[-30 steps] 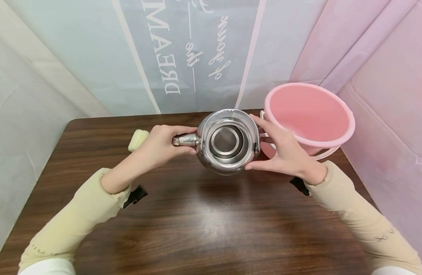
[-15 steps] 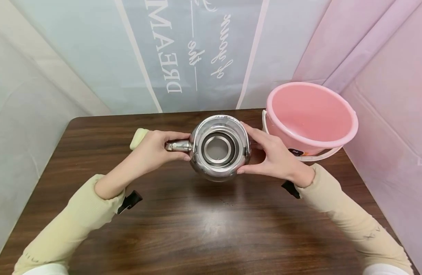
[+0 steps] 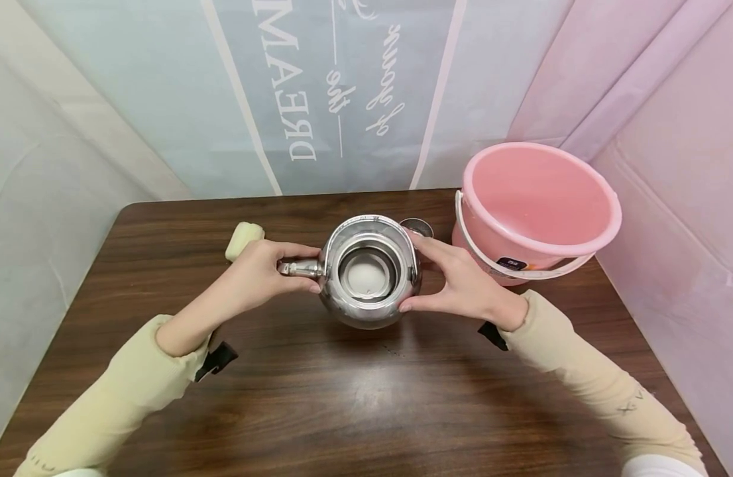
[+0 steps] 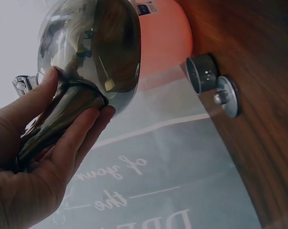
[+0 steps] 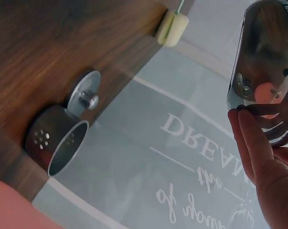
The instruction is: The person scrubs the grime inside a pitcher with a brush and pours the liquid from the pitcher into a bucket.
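Note:
A shiny steel teapot [image 3: 359, 315] is held above the table with its lidless round mouth facing the head camera. My left hand [image 3: 245, 277] grips its spout [image 3: 303, 268], thumb on one side and fingers on the other. On the right, my right hand [image 3: 464, 283] spans the teapot's side between thumb and fingers. The right wrist view shows those fingertips pressed against the polished body [image 5: 263, 52]. A perforated steel strainer cup [image 5: 46, 138] lies behind with a knobbed lid [image 5: 81, 93] beside it. Whether liquid is inside the teapot, I cannot tell.
A pink bucket [image 3: 524, 255] with a white handle stands at the back right. Behind my left hand lies a pale yellow sponge [image 3: 244, 240] on the dark wooden table [image 3: 366, 404]. A printed cloth [image 3: 319, 86] hangs along the back edge.
Both hands have brought the teapot left and nearer the body. A round metal piece behind it and more of the bucket's front and sponge have come into view.

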Demonstrator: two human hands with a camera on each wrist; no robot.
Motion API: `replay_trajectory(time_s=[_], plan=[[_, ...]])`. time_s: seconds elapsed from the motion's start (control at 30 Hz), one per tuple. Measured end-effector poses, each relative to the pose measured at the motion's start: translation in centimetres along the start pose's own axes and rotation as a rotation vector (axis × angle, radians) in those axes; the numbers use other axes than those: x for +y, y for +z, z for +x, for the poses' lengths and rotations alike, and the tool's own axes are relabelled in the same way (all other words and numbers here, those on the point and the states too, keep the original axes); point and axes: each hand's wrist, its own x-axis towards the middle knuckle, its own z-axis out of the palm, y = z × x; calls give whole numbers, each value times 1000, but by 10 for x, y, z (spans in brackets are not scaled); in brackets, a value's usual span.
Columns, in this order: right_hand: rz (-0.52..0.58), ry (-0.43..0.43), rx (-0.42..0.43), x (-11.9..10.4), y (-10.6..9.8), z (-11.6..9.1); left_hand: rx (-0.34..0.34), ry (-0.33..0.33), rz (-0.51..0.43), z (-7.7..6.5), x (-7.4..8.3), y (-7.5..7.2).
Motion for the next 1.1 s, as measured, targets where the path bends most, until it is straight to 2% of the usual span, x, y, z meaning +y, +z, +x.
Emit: replay_trajectory(time_s=[0.33,0.6,0.93,1.1], plan=[[-11,32,-49,2,18,-6,-15,-20,17,-9,-15,10],[57,45,-84,6,33,-12,-18,-24,40,-17,-26,17],[141,88,-118,13,53,-20,-53,-48,9,-21,-43,31],[130,93,-117,16,61,-24,-73,-50,1,-21,-52,38]])
